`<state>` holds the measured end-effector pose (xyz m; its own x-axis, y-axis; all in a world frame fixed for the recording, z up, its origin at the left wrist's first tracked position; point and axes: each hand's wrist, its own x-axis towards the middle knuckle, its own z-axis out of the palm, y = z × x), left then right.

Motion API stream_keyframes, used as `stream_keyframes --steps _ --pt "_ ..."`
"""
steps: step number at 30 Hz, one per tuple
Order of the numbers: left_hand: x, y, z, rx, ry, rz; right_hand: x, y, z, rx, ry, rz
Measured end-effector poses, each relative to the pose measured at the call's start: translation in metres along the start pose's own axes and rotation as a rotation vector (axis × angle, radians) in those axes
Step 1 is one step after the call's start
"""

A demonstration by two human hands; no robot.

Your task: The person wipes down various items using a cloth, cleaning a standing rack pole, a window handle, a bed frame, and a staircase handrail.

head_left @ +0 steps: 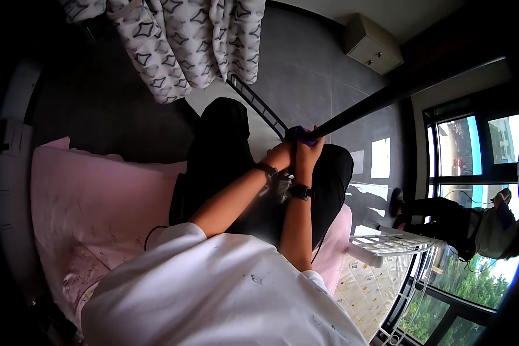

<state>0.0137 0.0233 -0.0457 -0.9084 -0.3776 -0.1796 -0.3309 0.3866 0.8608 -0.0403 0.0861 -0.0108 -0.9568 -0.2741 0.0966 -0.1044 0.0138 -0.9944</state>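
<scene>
A dark purple cloth (300,135) is bunched around the lower part of a black metal pole (380,99). My right hand (309,151) is closed around the cloth and pole, fingers wrapped on its near side. Close beside it, my left hand (281,156) also closes on the cloth, though its fingertips are hidden. A black ladder-like rail (258,105) meets the pole near my hands. Below my wrists, between my black-trousered knees, is a small greyish clear item (283,187) that I cannot make out.
I sit on a pink-sheeted bed (109,190). A white patterned quilt (179,40) hangs ahead. On the grey floor stands a small cabinet (375,49). Another person (444,219) is by the windows (458,147) at right, behind a white metal frame (395,242).
</scene>
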Motion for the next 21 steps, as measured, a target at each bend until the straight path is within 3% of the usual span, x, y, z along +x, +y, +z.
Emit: stream_keyframes --steps 2,5,8,12,14,17,21 --pt "0.003 -0.002 0.001 -0.047 0.085 0.027 -0.001 -0.013 0.004 0.005 0.006 -0.009" --pt "-0.019 0.035 -0.027 -0.18 0.054 0.24 -0.003 -0.048 0.001 0.026 0.063 -0.156" --pt "-0.031 0.076 -0.06 -0.258 0.026 0.137 -0.009 -0.12 0.0 0.16 0.07 -0.196" --pt "-0.023 0.089 -0.065 -0.252 0.135 0.336 0.003 -0.116 0.001 0.143 0.08 -0.244" --pt "-0.019 0.079 -0.057 -0.225 0.078 0.169 0.011 -0.079 0.002 0.149 0.084 -0.267" --pt "0.0 0.023 -0.015 -0.147 0.118 0.088 0.008 -0.014 0.001 0.069 0.052 -0.143" --pt "0.004 0.007 -0.006 -0.033 0.015 -0.07 0.001 -0.005 0.007 0.109 0.067 0.006"
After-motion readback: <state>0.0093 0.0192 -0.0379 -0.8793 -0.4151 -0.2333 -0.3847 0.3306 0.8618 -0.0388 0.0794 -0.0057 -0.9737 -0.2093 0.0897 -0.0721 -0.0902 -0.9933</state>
